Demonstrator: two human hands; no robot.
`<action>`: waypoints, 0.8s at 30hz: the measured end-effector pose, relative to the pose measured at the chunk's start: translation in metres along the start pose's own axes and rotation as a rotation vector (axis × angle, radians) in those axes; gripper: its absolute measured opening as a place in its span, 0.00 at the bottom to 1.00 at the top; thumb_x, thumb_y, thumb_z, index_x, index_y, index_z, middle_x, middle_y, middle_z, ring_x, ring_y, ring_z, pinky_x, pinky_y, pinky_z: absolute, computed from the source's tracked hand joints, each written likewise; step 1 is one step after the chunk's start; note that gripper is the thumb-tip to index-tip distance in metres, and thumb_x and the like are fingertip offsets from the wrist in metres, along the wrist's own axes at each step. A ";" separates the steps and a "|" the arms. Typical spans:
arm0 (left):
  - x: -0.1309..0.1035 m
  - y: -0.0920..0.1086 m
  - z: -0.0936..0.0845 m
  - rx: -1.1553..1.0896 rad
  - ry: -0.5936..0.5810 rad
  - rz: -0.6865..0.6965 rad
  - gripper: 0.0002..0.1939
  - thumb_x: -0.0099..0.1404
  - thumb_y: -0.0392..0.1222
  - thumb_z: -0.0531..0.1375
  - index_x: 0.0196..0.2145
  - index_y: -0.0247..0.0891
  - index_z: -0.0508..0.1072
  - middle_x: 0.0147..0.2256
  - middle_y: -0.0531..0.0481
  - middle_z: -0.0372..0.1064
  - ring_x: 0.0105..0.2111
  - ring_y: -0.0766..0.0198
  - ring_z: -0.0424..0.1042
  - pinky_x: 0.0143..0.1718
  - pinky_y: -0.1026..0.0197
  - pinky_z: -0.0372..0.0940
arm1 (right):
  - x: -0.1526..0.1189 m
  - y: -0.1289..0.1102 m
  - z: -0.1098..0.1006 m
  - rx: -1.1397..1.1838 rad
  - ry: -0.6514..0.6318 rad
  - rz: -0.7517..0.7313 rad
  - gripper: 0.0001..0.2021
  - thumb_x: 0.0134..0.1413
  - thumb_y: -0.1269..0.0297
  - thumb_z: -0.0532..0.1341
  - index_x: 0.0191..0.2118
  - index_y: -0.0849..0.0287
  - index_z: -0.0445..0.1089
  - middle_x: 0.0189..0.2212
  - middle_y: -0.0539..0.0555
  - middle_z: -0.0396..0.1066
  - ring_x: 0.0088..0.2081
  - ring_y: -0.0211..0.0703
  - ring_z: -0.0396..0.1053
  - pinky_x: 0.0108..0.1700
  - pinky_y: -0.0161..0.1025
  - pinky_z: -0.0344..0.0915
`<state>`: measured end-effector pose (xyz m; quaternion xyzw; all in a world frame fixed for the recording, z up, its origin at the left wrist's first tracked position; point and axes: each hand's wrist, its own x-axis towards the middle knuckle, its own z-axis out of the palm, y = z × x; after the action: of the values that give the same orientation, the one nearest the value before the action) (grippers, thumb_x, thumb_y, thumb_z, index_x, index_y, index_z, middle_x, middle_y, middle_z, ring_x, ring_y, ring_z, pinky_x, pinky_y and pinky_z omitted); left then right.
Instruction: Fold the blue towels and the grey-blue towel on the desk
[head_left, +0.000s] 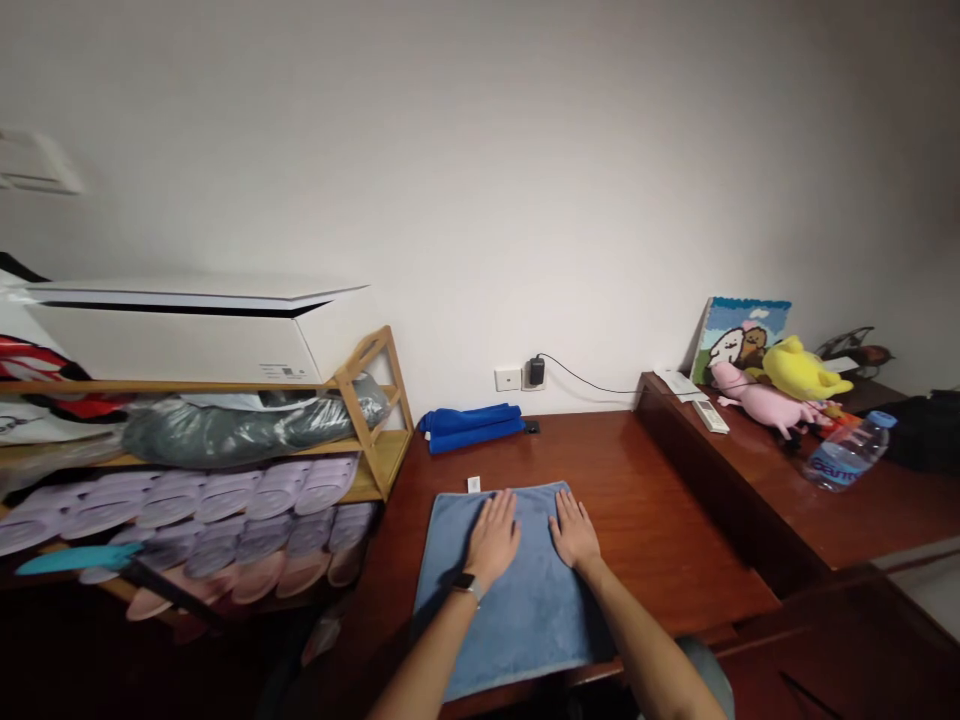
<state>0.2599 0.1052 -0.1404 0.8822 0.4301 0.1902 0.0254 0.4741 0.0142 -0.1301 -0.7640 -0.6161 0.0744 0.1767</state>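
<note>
A blue-grey towel [517, 610] lies spread out on the brown wooden desk [660, 520], with a small white tag [473, 485] sticking out past its far edge. My left hand [493, 538] rests flat on the towel, fingers stretched toward the wall; a dark watch is on that wrist. Over the towel's right far corner, my right hand [574, 532] lies palm down with its fingers extended. Neither hand grips anything. Behind the towel, near the wall, sits a folded bright blue cloth [474, 427].
Left of the desk stands a wooden rack [388, 450] holding several slippers [262, 490] and a white box [180, 340]. A raised surface on the right bears plush toys [802, 370], a remote [710, 417] and a plastic bottle [847, 455]. A plugged-in charger [536, 371] trails a cable along the wall.
</note>
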 end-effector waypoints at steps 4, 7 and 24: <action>-0.005 0.022 0.015 -0.014 -0.058 -0.038 0.33 0.78 0.54 0.49 0.74 0.40 0.67 0.75 0.39 0.63 0.76 0.47 0.59 0.77 0.42 0.57 | 0.000 -0.002 -0.003 -0.008 -0.031 0.025 0.33 0.77 0.54 0.43 0.81 0.60 0.53 0.80 0.54 0.50 0.81 0.50 0.46 0.81 0.50 0.43; -0.019 -0.022 0.000 0.017 -0.047 -0.187 0.35 0.78 0.53 0.48 0.74 0.32 0.66 0.75 0.31 0.61 0.76 0.41 0.58 0.77 0.36 0.54 | -0.001 -0.002 -0.004 -0.016 -0.051 0.033 0.34 0.77 0.52 0.42 0.81 0.57 0.52 0.80 0.52 0.50 0.81 0.48 0.46 0.81 0.49 0.43; -0.047 -0.093 -0.046 0.100 0.112 -0.249 0.33 0.77 0.46 0.47 0.71 0.28 0.69 0.71 0.31 0.67 0.73 0.44 0.64 0.76 0.38 0.56 | -0.060 -0.013 -0.008 -0.115 -0.093 -0.018 0.34 0.79 0.52 0.42 0.81 0.64 0.51 0.81 0.58 0.46 0.81 0.49 0.44 0.81 0.50 0.41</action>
<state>0.1474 0.1223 -0.1320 0.8102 0.5458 0.2130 -0.0194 0.4504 -0.0431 -0.1246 -0.7631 -0.6336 0.0728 0.1045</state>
